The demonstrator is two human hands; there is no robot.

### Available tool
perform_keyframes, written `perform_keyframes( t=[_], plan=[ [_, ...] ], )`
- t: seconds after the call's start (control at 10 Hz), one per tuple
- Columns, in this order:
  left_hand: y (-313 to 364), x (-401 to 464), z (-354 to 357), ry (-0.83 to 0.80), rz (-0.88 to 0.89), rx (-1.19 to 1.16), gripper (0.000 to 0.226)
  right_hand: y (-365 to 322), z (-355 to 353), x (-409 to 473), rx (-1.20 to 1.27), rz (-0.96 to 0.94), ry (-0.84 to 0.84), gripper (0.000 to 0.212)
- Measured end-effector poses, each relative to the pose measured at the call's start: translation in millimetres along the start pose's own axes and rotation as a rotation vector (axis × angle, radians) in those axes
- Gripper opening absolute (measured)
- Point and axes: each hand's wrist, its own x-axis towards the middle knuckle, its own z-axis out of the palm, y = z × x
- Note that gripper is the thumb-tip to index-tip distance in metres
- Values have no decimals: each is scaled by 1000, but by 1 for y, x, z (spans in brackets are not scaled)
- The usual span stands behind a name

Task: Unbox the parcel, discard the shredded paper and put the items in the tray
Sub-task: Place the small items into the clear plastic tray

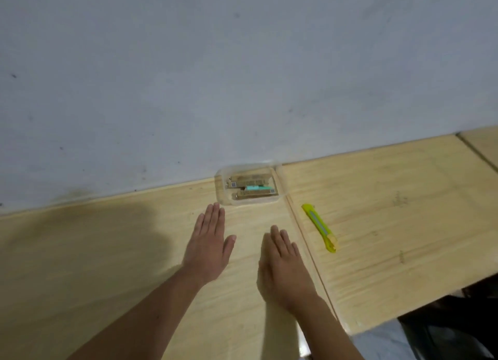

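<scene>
1. a dark shadow (107, 233) is lying across the left part of the pale wooden worktop (390, 225), near the grey wall (242, 63) behind it.
2. the left hand (207, 248) is lying flat, palm down, on the worktop, its fingers (213, 218) straight and together, holding nothing; the fingertips are pointing toward the tray and stopping just short of its near left corner.
3. the clear plastic tray (277, 183) is sitting against the wall, beyond and between the two hands; inside it small brown cardboard boxes (249, 183) are lying on their sides, with a teal item (253, 188) showing among them. how many boxes there are is hard to tell.
4. the right hand (284, 268) is lying flat, palm down, near the left hand but apart from it, fingers (281, 239) straight and together, gripping nothing.
5. a seam (304, 238) in the worktop is running just right of the right hand.
6. a yellow-green utility knife (319, 226) is lying on the worktop beyond that seam, apart from the right hand, angled with its far end toward the tray.
</scene>
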Motion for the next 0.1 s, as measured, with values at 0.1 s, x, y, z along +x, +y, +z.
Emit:
perform_keyframes(
  t=[0.1],
  plan=[
    [4,-12,-19,-92,31,44,86,-19,-10,-50,-39,5,137,65]
  ],
)
